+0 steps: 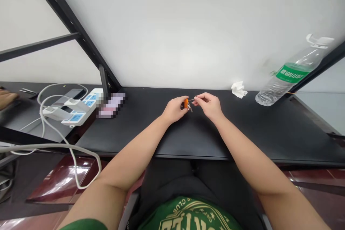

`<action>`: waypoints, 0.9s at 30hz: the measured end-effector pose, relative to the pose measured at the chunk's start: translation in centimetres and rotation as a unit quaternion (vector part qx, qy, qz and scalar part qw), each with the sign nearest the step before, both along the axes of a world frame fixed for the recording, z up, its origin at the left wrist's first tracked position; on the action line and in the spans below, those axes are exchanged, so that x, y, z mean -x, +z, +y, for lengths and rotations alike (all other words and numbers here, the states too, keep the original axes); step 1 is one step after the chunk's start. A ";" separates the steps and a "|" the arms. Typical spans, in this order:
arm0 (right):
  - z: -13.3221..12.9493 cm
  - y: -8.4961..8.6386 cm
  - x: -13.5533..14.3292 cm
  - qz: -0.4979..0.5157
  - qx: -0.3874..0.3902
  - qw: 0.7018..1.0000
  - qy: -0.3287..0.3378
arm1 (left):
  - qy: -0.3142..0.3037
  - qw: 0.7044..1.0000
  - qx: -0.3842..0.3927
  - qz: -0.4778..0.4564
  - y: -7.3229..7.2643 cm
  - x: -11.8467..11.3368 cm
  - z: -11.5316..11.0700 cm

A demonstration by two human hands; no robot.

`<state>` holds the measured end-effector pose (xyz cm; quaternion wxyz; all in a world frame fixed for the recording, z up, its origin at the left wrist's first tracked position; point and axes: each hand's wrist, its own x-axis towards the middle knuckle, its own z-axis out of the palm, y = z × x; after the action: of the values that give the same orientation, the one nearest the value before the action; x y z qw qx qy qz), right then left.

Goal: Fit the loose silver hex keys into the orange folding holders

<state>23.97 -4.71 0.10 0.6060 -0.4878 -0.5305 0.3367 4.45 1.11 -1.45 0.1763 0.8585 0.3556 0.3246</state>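
My left hand (174, 110) is closed around a small orange holder (186, 103) above the middle of the black table (185, 140). Several thin dark metal rods, which look like hex keys (189, 107), stick out of the holder's right side. With thumb and fingertips pinched, my right hand (208, 106) grips one thin dark rod, likely a hex key (191, 100), whose far end reaches the orange holder. Whether that rod still sits in the holder I cannot tell. My left fingers hide part of the holder.
To the left stand a white power strip (90, 106) with plugs and looping white cables (81, 147), a phone (71, 95) and a blurred pinkish item (111, 106). Crumpled tissue (239, 90) and a large plastic bottle (291, 73) are at right. Another person's hand (7, 99) shows far left.
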 end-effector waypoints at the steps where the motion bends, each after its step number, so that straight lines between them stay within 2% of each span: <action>1: -0.1 0.0 0.0 -0.014 0.001 1.000 -0.002 | 0.003 1.000 0.004 -0.003 0.0 0.0 0.0; 8: -1.0 0.7 0.5 -0.114 -0.009 0.993 0.009 | 0.024 0.999 -0.029 0.022 -0.3 0.2 0.3; 13: -0.9 0.9 0.1 -0.186 -0.007 0.983 -0.005 | 0.028 0.995 -0.079 0.056 0.2 0.3 0.0; 19: -1.0 0.8 -0.4 -0.306 -0.105 0.943 0.079 | -0.022 0.992 -0.110 0.059 0.5 0.0 -0.7; 21: -1.0 0.7 -0.3 -0.297 -0.113 0.943 0.096 | -0.025 0.993 -0.109 0.046 0.5 0.0 -0.8; 23: -0.9 0.6 -0.2 -0.254 -0.098 0.957 0.097 | -0.039 0.994 -0.104 0.027 0.5 0.0 -0.8; 27: -0.5 0.3 0.1 -0.087 -0.011 0.991 0.097 | -0.053 0.992 -0.112 0.003 0.5 0.0 -0.9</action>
<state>23.92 -5.18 0.39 0.5272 -0.4549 -0.6297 0.3445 4.50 0.16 -0.95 0.0951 0.8915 0.2721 0.3496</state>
